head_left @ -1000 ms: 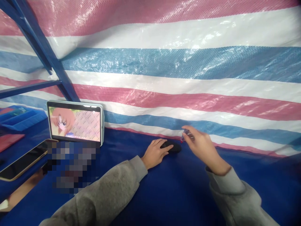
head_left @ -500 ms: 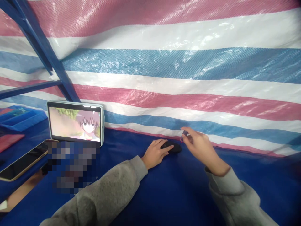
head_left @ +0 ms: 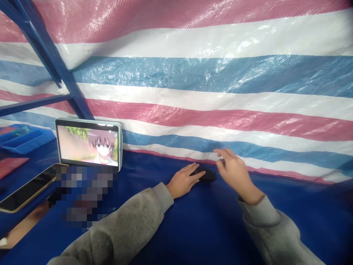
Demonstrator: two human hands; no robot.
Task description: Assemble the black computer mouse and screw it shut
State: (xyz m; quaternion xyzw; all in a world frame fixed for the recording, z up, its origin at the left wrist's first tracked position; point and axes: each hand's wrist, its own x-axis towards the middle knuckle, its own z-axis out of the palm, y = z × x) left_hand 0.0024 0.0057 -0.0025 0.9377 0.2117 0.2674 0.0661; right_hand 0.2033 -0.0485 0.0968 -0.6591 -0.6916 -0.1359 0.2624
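Note:
A low, rounded black computer mouse (head_left: 208, 175) lies on the blue tabletop close to the striped sheet. The fingers of my left hand (head_left: 182, 180) straddle its left end and hold it against the surface. Just right of the mouse, my right hand (head_left: 233, 171) is raised a little over the table. Its thumb and forefinger stand apart, and I see nothing clearly held between them. Part of the mouse is covered by my left fingers.
A screen (head_left: 88, 145) playing a cartoon leans by the blue frame post (head_left: 49, 55). A phone (head_left: 30, 187) lies at left beside another person's forearm (head_left: 27, 224). Behind are a blue tray (head_left: 30, 141) and a red sheet (head_left: 12, 165). A striped tarp (head_left: 193, 99) walls the back.
The small dark piece between my right thumb and forefinger is no longer visible there, and those fingers have parted. The mouse has shifted slightly right under my left fingers.

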